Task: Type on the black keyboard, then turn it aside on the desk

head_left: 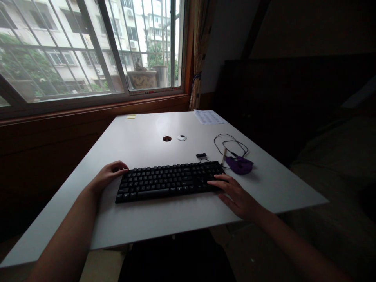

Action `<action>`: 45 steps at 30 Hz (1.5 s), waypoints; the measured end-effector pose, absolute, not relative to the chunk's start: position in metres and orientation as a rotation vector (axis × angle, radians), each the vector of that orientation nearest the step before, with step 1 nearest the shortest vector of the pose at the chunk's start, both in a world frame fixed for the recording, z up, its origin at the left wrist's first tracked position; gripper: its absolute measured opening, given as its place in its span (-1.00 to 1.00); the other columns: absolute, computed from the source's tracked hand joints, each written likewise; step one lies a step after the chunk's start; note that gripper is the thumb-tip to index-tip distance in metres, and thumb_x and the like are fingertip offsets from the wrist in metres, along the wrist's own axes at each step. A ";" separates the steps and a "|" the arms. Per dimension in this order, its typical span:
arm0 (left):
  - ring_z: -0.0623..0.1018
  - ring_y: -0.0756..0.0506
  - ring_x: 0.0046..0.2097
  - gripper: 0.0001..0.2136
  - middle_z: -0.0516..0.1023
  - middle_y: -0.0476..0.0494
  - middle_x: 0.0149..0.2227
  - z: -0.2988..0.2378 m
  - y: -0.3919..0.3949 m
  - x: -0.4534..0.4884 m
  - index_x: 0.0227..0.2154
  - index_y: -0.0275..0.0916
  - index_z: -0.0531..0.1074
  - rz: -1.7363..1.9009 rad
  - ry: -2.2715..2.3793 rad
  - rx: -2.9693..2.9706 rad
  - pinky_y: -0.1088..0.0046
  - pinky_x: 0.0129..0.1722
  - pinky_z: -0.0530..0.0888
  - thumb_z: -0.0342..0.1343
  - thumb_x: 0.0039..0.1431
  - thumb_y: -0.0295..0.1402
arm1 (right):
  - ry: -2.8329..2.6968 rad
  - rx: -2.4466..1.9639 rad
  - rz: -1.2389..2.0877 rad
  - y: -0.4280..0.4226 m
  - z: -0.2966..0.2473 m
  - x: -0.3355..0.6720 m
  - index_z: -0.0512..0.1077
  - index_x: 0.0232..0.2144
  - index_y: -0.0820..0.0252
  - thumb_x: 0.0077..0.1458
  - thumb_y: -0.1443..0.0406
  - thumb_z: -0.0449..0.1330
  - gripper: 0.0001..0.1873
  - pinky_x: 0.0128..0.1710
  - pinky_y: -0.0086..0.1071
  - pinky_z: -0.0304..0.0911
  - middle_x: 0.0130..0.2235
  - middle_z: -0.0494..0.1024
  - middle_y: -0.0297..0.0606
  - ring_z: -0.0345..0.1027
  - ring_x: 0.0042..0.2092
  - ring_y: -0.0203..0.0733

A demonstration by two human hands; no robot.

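Observation:
A black full-size keyboard (164, 182) lies on the white table (141, 135), slightly angled, with its long side towards me. My left hand (110, 174) is at its upper left corner, fingertips and thumb brought together on the edge. My right hand (235, 196) rests at the right end, fingers spread; the longer fingertips touch the number pad and the thumb lies lower, near the front edge. Behind the keyboard sits a small black piece (201, 155), too small to name. A purple item (240, 165), perhaps fabric, lies to the right.
A thin dark cable (235, 141) loops behind the purple item, beside a slim light-brown stick (223, 154). Further back are a round table hole (167, 138), a white ring cover (181, 138), printed paper (208, 117) and yellow notes (131, 116). A barred window (117, 47) stands beyond.

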State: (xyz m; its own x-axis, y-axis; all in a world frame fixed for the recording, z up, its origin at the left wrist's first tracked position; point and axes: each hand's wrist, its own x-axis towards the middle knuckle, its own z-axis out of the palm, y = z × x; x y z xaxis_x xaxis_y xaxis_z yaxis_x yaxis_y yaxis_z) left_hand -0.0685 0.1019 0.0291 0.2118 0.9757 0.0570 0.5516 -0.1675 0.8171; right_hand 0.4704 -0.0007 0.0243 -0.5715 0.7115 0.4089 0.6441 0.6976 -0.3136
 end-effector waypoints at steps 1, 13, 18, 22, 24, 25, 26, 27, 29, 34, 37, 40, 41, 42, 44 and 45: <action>0.55 -0.20 -0.19 -0.63 0.59 -0.13 -0.29 0.029 0.102 -0.068 -0.26 -0.19 0.56 0.801 1.422 1.821 0.30 -0.19 0.47 0.24 0.10 0.04 | -2.404 -1.026 0.163 0.000 0.024 0.471 0.18 0.33 -0.01 0.34 0.32 0.07 -0.46 0.31 0.11 0.14 0.29 0.30 -0.11 0.08 0.35 0.06; 0.55 -0.18 -0.20 -0.66 0.59 -0.11 -0.29 0.029 0.102 -0.068 -0.27 -0.19 0.56 0.799 1.404 1.821 0.33 -0.19 0.45 0.25 0.13 0.00 | -2.440 -1.085 -0.041 0.004 0.016 0.472 0.26 0.29 -0.09 0.30 0.26 0.18 -0.46 0.30 0.18 0.12 0.32 0.27 -0.19 0.01 0.36 0.11; 0.55 -0.19 -0.20 -0.66 0.59 -0.11 -0.29 0.031 0.100 -0.067 -0.26 -0.19 0.55 0.800 1.408 1.804 0.33 -0.21 0.45 0.25 0.13 0.00 | -2.438 -1.066 -0.033 0.005 0.015 0.473 0.30 0.26 -0.15 0.29 0.27 0.19 -0.47 0.29 0.18 0.14 0.31 0.27 -0.21 0.03 0.36 0.12; 0.55 -0.18 -0.21 -0.66 0.58 -0.11 -0.30 0.031 0.100 -0.067 -0.27 -0.19 0.54 0.803 1.403 1.808 0.33 -0.20 0.45 0.24 0.14 0.00 | -2.415 -1.069 -0.023 0.004 0.015 0.473 0.24 0.30 -0.12 0.28 0.26 0.19 -0.42 0.28 0.19 0.15 0.31 0.26 -0.17 0.05 0.35 0.12; 0.55 -0.18 -0.20 -0.65 0.58 -0.11 -0.29 0.032 0.100 -0.066 -0.27 -0.19 0.54 0.801 1.402 1.816 0.32 -0.19 0.46 0.24 0.13 0.01 | -2.428 -1.071 -0.026 0.005 0.015 0.473 0.28 0.28 -0.15 0.27 0.27 0.19 -0.44 0.28 0.19 0.16 0.30 0.28 -0.19 0.06 0.35 0.13; 0.55 -0.19 -0.20 -0.65 0.59 -0.11 -0.29 0.032 0.100 -0.066 -0.27 -0.19 0.54 0.799 1.404 1.816 0.32 -0.19 0.46 0.24 0.13 0.02 | -2.427 -1.074 -0.029 0.005 0.015 0.473 0.28 0.28 -0.15 0.27 0.26 0.19 -0.44 0.28 0.19 0.16 0.30 0.28 -0.19 0.06 0.35 0.13; 0.55 -0.19 -0.20 -0.64 0.59 -0.12 -0.29 0.032 0.099 -0.066 -0.27 -0.19 0.54 0.798 1.406 1.814 0.32 -0.19 0.46 0.24 0.13 0.02 | -2.418 -1.079 -0.031 0.005 0.014 0.473 0.26 0.29 -0.14 0.27 0.26 0.20 -0.43 0.28 0.20 0.15 0.31 0.27 -0.18 0.06 0.35 0.13; 0.55 -0.19 -0.20 -0.64 0.59 -0.12 -0.30 0.032 0.099 -0.066 -0.28 -0.19 0.55 0.800 1.410 1.812 0.32 -0.20 0.46 0.24 0.12 0.03 | -2.408 -1.084 -0.033 0.005 0.014 0.473 0.24 0.31 -0.13 0.27 0.25 0.20 -0.41 0.28 0.20 0.15 0.31 0.26 -0.17 0.06 0.35 0.14; 0.55 -0.18 -0.22 -0.64 0.59 -0.12 -0.30 0.032 0.099 -0.065 -0.28 -0.19 0.55 0.807 1.415 1.808 0.33 -0.22 0.46 0.24 0.13 0.02 | -2.414 -1.087 -0.035 0.005 0.014 0.473 0.25 0.30 -0.14 0.27 0.26 0.19 -0.42 0.28 0.19 0.15 0.31 0.26 -0.18 0.05 0.35 0.13; 0.54 -0.16 -0.20 -0.68 0.59 -0.12 -0.28 0.030 0.100 -0.067 -0.30 -0.19 0.54 0.832 1.366 1.823 0.34 -0.19 0.45 0.25 0.13 -0.01 | -2.397 -1.079 -0.042 0.004 0.014 0.472 0.26 0.29 -0.14 0.27 0.27 0.20 -0.42 0.28 0.20 0.15 0.31 0.26 -0.18 0.05 0.35 0.13; 0.54 -0.16 -0.21 -0.66 0.59 -0.13 -0.28 0.029 0.101 -0.067 -0.31 -0.20 0.53 0.847 1.365 1.813 0.34 -0.21 0.46 0.26 0.12 0.00 | -2.412 -1.087 -0.052 0.004 0.014 0.472 0.31 0.26 -0.19 0.26 0.28 0.21 -0.45 0.27 0.20 0.17 0.29 0.29 -0.21 0.08 0.34 0.14; 0.54 -0.17 -0.21 -0.65 0.59 -0.13 -0.29 0.029 0.101 -0.067 -0.32 -0.20 0.54 0.848 1.378 1.825 0.34 -0.21 0.46 0.26 0.10 0.02 | -2.404 -1.096 -0.056 0.004 0.015 0.472 0.30 0.27 -0.15 0.25 0.26 0.22 -0.43 0.27 0.20 0.18 0.28 0.30 -0.18 0.10 0.33 0.14; 0.54 -0.17 -0.21 -0.65 0.60 -0.13 -0.29 0.029 0.101 -0.067 -0.32 -0.20 0.54 0.848 1.379 1.830 0.34 -0.21 0.46 0.26 0.10 0.02 | -2.407 -1.094 -0.058 0.004 0.015 0.472 0.31 0.27 -0.15 0.25 0.26 0.22 -0.44 0.26 0.20 0.18 0.28 0.31 -0.18 0.10 0.33 0.14; 0.54 -0.17 -0.21 -0.65 0.60 -0.13 -0.29 0.029 0.101 -0.067 -0.32 -0.20 0.54 0.850 1.378 1.833 0.34 -0.21 0.46 0.26 0.11 0.02 | -2.414 -1.088 -0.060 0.005 0.015 0.472 0.33 0.25 -0.16 0.25 0.26 0.22 -0.46 0.26 0.20 0.19 0.27 0.32 -0.19 0.10 0.32 0.15; 0.55 -0.17 -0.22 -0.66 0.59 -0.12 -0.30 0.029 0.101 -0.067 -0.32 -0.20 0.54 0.860 1.370 1.827 0.35 -0.22 0.47 0.26 0.11 0.01 | -2.427 -1.086 -0.060 0.005 0.015 0.472 0.33 0.25 -0.16 0.25 0.27 0.21 -0.46 0.26 0.21 0.18 0.27 0.31 -0.19 0.08 0.33 0.15; 0.55 -0.17 -0.22 -0.67 0.59 -0.12 -0.29 0.029 0.100 -0.067 -0.32 -0.20 0.54 0.864 1.365 1.824 0.35 -0.22 0.47 0.26 0.12 0.00 | -2.430 -1.086 -0.061 0.004 0.015 0.472 0.32 0.26 -0.15 0.26 0.27 0.21 -0.46 0.27 0.21 0.17 0.28 0.30 -0.18 0.07 0.34 0.15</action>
